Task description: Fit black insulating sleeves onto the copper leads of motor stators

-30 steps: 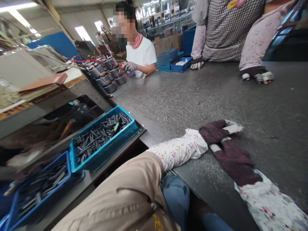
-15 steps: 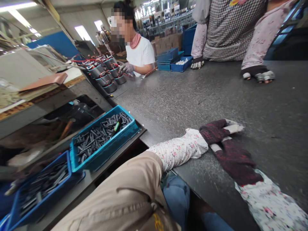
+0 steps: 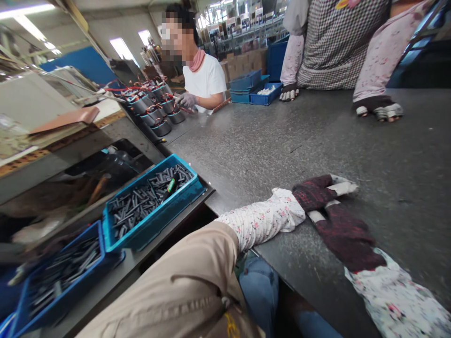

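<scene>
Both my hands rest on the grey speckled table [image 3: 268,141] near its front edge, in dark red fingerless gloves with floral sleeves. My left hand [image 3: 317,190] lies flat, its white-taped fingers stretched out to the right. My right hand [image 3: 347,237] lies flat just below it, pointing up-left, with its fingertips tucked against the left wrist. Neither hand holds anything. The two hands touch and cross each other.
A teal bin [image 3: 155,220] of dark metal rods with a green marker [image 3: 171,184] sits to my left, a second blue bin [image 3: 59,277] lower left. A co-worker in a white shirt [image 3: 206,80] handles wound stators [image 3: 158,110]. Another person's gloved hands [image 3: 378,110] rest on the far side. Blue trays [image 3: 262,94] stand at the back.
</scene>
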{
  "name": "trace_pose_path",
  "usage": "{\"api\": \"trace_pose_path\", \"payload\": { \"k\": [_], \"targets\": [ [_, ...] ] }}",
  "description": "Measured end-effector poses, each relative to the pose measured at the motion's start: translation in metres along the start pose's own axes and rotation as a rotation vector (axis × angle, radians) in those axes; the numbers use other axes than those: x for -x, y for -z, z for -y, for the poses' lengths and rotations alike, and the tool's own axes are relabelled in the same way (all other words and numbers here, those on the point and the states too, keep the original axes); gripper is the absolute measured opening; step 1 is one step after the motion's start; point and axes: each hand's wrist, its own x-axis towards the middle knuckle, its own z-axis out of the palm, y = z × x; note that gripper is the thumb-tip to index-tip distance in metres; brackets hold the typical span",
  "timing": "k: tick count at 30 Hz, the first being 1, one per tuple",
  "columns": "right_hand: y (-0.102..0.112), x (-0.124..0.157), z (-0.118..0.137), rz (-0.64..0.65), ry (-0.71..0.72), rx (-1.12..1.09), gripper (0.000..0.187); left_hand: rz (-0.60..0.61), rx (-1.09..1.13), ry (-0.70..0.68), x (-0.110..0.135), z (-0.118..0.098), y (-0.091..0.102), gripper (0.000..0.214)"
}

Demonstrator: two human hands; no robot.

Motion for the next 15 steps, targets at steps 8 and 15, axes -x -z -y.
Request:
{"api": "trace_pose_path", "payload": {
  "k": [8,15],
  "targets": [
    [-0.0069,0.0009,0.0044,-0.044,-0.019,0.036,0.037,0.005,0.017,-0.002,-0.003,0.0031,0.0017,0.059],
    [0.0004,-0.0003,0.0066,0.005,-0.012,0.042,0.039,0.005,0.023,-0.012,-0.0047,0.0053,0.0029,0.062]
  ]
}}
